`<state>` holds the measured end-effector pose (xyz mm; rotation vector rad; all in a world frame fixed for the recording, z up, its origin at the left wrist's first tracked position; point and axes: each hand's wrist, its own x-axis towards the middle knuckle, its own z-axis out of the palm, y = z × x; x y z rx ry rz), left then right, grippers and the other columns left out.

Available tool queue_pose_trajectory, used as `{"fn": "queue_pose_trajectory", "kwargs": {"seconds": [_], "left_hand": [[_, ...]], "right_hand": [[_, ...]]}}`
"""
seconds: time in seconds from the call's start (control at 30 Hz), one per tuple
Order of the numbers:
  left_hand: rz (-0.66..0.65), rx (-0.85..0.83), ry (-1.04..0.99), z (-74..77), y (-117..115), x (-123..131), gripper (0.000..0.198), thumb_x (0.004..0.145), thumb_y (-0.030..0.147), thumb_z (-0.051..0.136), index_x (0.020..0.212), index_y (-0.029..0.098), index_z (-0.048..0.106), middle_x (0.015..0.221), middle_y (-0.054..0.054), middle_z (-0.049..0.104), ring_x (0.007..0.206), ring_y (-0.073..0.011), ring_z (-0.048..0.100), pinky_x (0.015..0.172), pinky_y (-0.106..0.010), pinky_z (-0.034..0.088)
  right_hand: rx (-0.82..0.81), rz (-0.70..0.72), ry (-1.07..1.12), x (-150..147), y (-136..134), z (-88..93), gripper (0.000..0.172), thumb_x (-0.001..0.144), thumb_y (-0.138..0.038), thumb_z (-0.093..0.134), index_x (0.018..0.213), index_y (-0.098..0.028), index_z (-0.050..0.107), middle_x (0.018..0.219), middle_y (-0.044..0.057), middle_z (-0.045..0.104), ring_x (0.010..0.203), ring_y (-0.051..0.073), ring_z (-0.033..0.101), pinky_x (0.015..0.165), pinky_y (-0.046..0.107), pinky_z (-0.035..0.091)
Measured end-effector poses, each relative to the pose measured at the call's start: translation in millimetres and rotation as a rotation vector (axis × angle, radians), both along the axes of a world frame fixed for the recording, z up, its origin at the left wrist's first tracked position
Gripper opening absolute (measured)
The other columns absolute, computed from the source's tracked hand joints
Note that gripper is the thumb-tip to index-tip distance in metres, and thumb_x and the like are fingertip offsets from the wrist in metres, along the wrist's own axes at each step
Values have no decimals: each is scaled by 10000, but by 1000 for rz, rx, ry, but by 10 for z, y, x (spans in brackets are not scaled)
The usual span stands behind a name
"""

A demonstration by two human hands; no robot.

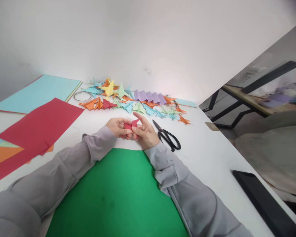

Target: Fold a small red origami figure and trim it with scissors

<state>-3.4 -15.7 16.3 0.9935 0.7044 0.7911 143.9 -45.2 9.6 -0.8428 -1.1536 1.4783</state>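
Note:
A small folded piece of red paper [131,125] is held between both of my hands, just above the white table [207,154]. My left hand [117,127] pinches its left side with curled fingers. My right hand [146,131] grips its right side, the forefinger raised and pointing away. Both arms wear grey sleeves and rest beside a large green sheet [118,197] that lies in front of me.
Black scissors [168,136] lie just right of my right hand. A heap of coloured folded paper figures [133,100] stretches along the wall. A tape roll [82,96], red sheets [37,126], a light blue sheet [39,92] and orange paper lie at the left. A black tablet [263,204] sits near the right edge.

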Motion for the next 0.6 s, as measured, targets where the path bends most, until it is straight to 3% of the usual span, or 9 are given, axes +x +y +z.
{"fn": "queue_pose_trajectory", "kwargs": {"seconds": [0.17,0.3,0.6], "left_hand": [[7,13,-36,-4,-16,-1,678,426,128,810,1030,60,508,490,-30,640,432,-171,597,434,-264,466],[66,-3,-50,22,-24,8,853,447,90,792,1206,27,409,490,-35,641,432,-171,588,432,-272,469],[147,-10,-35,8,-27,58,875,464,40,779,1232,-20,365,481,-46,633,412,-176,577,409,-279,468]], "right_hand": [[0,-6,19,-2,8,-1,842,630,-293,720,1339,-162,285,409,-95,557,345,95,453,378,203,307],[-62,-41,56,-5,20,15,756,647,-370,684,1280,-143,340,400,-79,559,343,108,461,373,214,323],[4,-96,21,-2,48,-56,646,613,-346,724,1162,-205,414,462,-99,563,366,97,474,391,217,346]]}}
